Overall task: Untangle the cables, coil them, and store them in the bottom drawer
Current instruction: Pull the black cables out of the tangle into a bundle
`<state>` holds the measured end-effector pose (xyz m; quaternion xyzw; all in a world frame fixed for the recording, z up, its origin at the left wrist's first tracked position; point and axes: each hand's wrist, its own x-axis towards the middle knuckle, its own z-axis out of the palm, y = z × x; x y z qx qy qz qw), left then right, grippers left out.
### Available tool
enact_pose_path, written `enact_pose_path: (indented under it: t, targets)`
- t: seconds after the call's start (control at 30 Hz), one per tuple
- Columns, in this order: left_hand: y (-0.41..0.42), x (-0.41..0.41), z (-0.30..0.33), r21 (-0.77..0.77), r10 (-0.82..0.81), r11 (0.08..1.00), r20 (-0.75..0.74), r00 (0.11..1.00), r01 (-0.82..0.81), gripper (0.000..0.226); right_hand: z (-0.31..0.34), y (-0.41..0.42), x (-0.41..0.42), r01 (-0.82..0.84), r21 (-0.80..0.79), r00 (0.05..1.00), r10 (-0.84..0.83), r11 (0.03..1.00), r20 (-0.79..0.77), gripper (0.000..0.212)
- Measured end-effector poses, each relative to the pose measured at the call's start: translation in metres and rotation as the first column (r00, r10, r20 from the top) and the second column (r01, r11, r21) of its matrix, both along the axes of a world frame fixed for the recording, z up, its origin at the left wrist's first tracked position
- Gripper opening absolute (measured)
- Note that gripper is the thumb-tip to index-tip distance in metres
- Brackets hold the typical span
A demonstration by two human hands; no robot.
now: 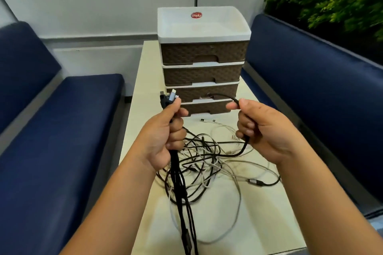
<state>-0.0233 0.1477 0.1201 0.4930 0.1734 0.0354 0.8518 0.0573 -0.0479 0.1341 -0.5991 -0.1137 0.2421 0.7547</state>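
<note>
A person's left hand [165,134] is closed around a bundle of black cables [182,188], their plug ends sticking up above the fist. The right hand [263,130] grips a single black cable [226,96] arching between thumb and fingers. A tangle of black and white cables [209,157] lies on the cream table [259,223] beneath, near a four-drawer brown woven-pattern plastic organiser [202,62] whose bottom drawer [205,107] sits shut at the far side.
</note>
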Motion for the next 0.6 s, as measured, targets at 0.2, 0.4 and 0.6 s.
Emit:
enact_pose_path:
  t: [0.2,0.4,0.6]
  targets:
    - [-0.021,0.003,0.005,0.036,-0.036,0.999,0.055,0.998,0.034,0.056,-0.009,0.015,-0.036,-0.108,0.001,0.974,0.105,0.994,0.198,0.023]
    - [-0.034,0.003,0.002,0.032,0.092,0.995,0.118,0.989,-0.097,0.026,-0.032,0.022,-0.060,-0.157,-0.116,0.932,0.186,0.981,0.311,0.020]
    - [-0.042,0.001,-0.001,0.001,0.095,0.995,0.140,0.986,-0.096,0.035,-0.043,0.018,-0.062,-0.149,-0.242,0.898,0.234,0.959,0.372,0.019]
